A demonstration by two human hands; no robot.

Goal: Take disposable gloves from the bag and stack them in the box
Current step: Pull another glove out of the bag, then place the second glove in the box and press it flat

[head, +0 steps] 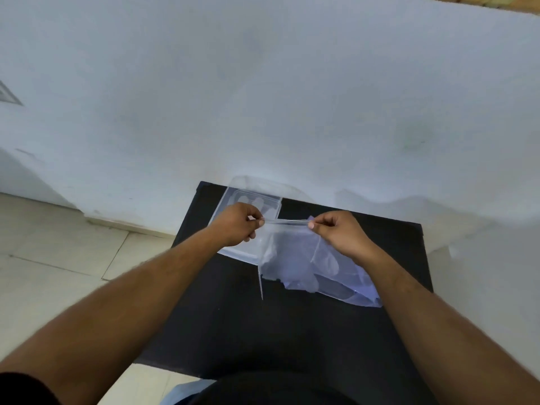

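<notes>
A clear plastic bag (295,258) with pale translucent gloves inside hangs above the black table (263,331). My left hand (236,226) pinches the left end of the bag's top edge, and my right hand (339,232) pinches the right end, so the edge is stretched flat between them. The bag's lower part rests on the table. A clear plastic box (248,200) stands behind my left hand at the table's far left, with several pale gloves lying in it. My left hand hides part of the box.
A white wall (263,97) rises directly behind the table. Pale floor tiles (52,258) lie to the left. The table's near half is bare black surface.
</notes>
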